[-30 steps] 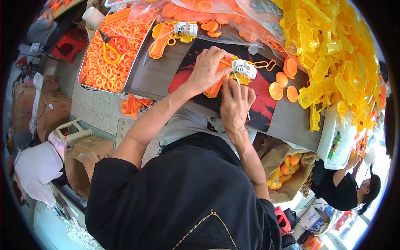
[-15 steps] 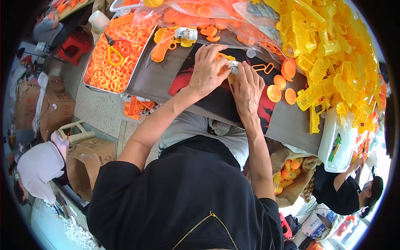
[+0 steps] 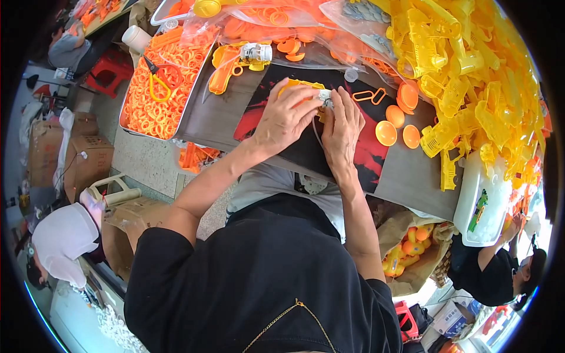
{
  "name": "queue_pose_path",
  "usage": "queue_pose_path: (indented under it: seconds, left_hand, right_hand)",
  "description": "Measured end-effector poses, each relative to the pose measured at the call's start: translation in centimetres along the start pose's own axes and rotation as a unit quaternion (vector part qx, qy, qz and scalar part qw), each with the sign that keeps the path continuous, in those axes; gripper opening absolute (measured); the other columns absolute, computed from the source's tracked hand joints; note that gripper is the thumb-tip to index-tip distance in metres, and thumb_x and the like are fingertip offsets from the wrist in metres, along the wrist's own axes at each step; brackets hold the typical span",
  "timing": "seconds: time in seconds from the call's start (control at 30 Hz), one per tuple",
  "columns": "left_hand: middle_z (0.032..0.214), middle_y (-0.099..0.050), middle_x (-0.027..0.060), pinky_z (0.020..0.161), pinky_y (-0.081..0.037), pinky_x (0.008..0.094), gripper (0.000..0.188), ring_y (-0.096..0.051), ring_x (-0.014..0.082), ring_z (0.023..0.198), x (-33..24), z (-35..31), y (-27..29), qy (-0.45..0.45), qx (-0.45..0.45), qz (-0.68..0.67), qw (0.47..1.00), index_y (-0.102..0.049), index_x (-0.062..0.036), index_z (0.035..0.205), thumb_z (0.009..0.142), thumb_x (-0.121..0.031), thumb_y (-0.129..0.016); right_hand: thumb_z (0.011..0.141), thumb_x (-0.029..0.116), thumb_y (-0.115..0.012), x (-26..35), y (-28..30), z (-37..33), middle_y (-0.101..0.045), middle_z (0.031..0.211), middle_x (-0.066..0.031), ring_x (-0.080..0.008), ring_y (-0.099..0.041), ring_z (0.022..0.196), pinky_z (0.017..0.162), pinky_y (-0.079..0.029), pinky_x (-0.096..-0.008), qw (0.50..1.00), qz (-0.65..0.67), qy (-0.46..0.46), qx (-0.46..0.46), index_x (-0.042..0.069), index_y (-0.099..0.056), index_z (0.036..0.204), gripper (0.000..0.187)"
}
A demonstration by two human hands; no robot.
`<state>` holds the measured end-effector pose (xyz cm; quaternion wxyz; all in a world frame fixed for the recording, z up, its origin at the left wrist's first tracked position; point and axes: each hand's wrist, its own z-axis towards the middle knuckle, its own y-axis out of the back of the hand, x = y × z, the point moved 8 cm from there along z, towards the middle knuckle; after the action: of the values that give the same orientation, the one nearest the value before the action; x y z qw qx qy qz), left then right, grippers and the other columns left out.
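My left hand (image 3: pixel 285 117) curls its fingers round a yellow toy gun shell (image 3: pixel 306 84) over the black and red mat (image 3: pixel 369 167). At the shell's right end sits a small white cylindrical part (image 3: pixel 324 96), pinched by the fingers of my right hand (image 3: pixel 342 125). The palms and fingers hide much of the shell. A thin pale strand hangs below it between my hands. Up and left of them lies an orange and yellow toy gun (image 3: pixel 225 69) with a similar white cylinder. Right of my hands are an orange wire-like frame (image 3: pixel 369 96) and several orange half-round cups (image 3: pixel 386 133).
A metal tray (image 3: pixel 122 120) of small orange rings with yellow-handled snips (image 3: pixel 158 85) stands left. Yellow toy gun shells (image 3: pixel 471 88) pile up at the right, above a white plastic bin (image 3: pixel 479 217). Bags of orange parts (image 3: pixel 259 26) line the back. Co-workers sit on both sides.
Both hands have shifted slightly left. My left fingers now lie flatter along the yellow shell, and more of its upper edge shows.
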<state>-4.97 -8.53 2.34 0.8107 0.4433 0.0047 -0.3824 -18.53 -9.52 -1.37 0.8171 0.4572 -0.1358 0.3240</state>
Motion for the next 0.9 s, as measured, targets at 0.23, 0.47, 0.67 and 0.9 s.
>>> queue_pose_path:
  seconds: [0.23, 0.47, 0.67, 0.9]
  left_hand:
    - [0.121, -0.065, 0.0049, 0.104, -0.047, 0.0429, 0.033, -0.060, 0.0251, 0.118, -0.3, 0.6, -0.9, -0.048, 0.003, 0.067, 0.997, -0.071, -0.0075, 0.111, 0.078, -0.004, -0.072]
    - [0.134, -0.059, 0.0111, 0.114, -0.036, 0.0515, 0.044, -0.050, 0.0321, 0.134, -1.3, -1.2, 0.3, 0.025, 0.008, 0.066, 0.997, -0.063, -0.0047, 0.123, 0.084, -0.018, -0.076]
    - [0.134, -0.057, 0.0118, 0.113, -0.035, 0.0521, 0.045, -0.048, 0.0339, 0.135, 1.2, -6.6, 5.8, 0.136, -0.009, 0.116, 0.984, -0.058, -0.0034, 0.125, 0.083, -0.009, -0.072]
    - [0.141, -0.059, 0.0157, 0.116, -0.033, 0.0502, 0.043, -0.046, 0.0370, 0.139, 5.9, -9.6, 9.2, 0.174, -0.036, 0.174, 0.969, -0.059, -0.0008, 0.128, 0.086, 0.000, -0.063]
  right_hand:
    - [0.089, -0.002, -0.062, 0.9, -0.2, 0.1, -0.056, 0.142, -0.0161, -0.0354, -0.054, 0.129, 0.108, -0.040, -0.0479, 1.000, 0.023, 0.021, -0.001, 0.004, -0.055, 0.139, 0.052]
    - [0.087, -0.003, -0.067, 0.8, 0.4, 0.3, -0.058, 0.142, -0.0185, -0.0372, -0.053, 0.133, 0.112, -0.042, -0.0445, 0.990, 0.121, 0.024, 0.067, 0.003, -0.058, 0.137, 0.051]
    - [0.093, 0.002, -0.067, 4.4, -0.8, 0.5, -0.056, 0.145, -0.0188, -0.0338, -0.050, 0.139, 0.115, -0.040, -0.0407, 0.941, 0.292, -0.002, 0.169, 0.001, -0.056, 0.139, 0.048]
    - [0.088, 0.004, -0.071, 6.1, -4.1, 1.7, -0.069, 0.116, -0.0155, -0.0346, -0.065, 0.107, 0.094, -0.053, -0.0424, 0.961, 0.240, 0.088, 0.109, 0.004, -0.071, 0.112, 0.024]
